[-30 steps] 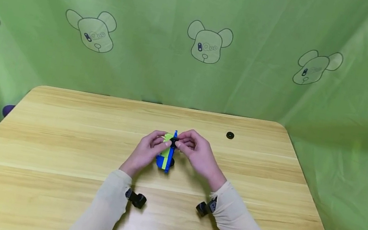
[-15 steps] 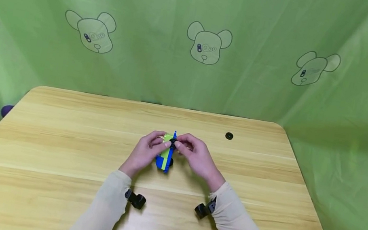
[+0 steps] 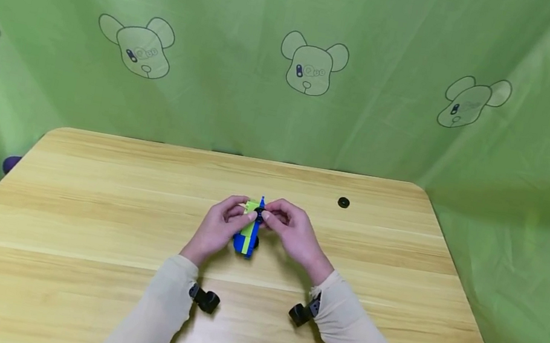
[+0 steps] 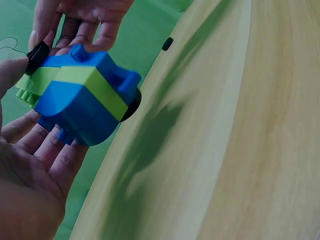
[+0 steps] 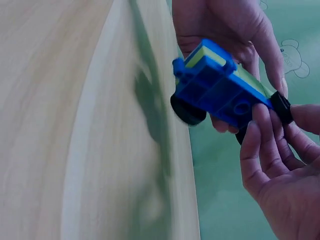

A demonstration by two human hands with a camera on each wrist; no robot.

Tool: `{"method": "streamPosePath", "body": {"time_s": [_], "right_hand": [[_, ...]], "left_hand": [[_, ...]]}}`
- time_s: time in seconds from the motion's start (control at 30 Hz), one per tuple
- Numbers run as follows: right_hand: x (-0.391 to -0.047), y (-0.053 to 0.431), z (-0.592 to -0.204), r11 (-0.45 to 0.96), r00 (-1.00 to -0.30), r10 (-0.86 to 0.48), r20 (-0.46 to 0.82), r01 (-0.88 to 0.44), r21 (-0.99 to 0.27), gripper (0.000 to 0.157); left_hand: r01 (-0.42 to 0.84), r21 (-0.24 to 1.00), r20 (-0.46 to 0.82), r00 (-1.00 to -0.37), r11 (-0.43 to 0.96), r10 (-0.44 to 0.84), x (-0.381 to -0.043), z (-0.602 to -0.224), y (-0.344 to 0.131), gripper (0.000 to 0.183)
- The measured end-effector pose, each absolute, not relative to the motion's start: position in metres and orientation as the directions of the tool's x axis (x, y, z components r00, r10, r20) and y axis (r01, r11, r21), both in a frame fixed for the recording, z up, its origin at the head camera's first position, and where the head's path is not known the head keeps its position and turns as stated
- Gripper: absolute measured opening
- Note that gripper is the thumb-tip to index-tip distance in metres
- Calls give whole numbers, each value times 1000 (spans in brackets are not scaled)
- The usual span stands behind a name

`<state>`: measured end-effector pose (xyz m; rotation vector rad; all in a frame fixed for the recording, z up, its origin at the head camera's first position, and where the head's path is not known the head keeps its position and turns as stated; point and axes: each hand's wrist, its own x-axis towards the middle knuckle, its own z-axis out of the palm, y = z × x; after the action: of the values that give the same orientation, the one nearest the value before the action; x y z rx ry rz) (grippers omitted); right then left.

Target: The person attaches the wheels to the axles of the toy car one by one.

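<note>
Above the table, both hands hold a blue and lime-green toy car (image 3: pixel 245 244) built of bricks, its blue underside (image 5: pixel 215 90) facing the right wrist camera. My left hand (image 3: pixel 218 226) grips the car from the left, fingers round its body and thumb against a black wheel (image 4: pixel 37 58) at the far end. From the other side, my right hand (image 3: pixel 296 236) pinches that same wheel, with its thumb on the tyre and several fingers against the underside. Another black wheel (image 5: pixel 188 110) is on the near end. Whether the pinched wheel is fully seated cannot be seen.
A loose black wheel (image 3: pixel 344 202) lies on the wooden table (image 3: pixel 105 227), behind and right of the hands. Green curtains (image 3: pixel 209 105) with printed mouse heads hang behind the table and at its sides. A purple object (image 3: pixel 10 164) shows beyond the left edge.
The right hand has come slightly closer to the camera's lower side, with its fingers still on the wheel. The car has shifted only a little; the left hand is nearly unmoved.
</note>
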<state>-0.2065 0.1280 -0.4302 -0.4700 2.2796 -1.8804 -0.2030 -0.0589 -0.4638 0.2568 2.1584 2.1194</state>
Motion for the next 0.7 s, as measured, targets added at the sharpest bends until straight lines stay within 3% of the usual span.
{"method": "streamPosePath", "body": {"time_s": [0.33, 0.7], "right_hand": [[-206, 124, -432, 165, -963, -266, 36, -82, -983, 21], [-214, 125, -433, 140, -975, -220, 39, -71, -988, 21]], "left_hand": [[30, 998, 20, -984, 55, 176, -204, -467, -57, 53], [36, 999, 22, -942, 37, 334, -203, -468, -69, 77]]}}
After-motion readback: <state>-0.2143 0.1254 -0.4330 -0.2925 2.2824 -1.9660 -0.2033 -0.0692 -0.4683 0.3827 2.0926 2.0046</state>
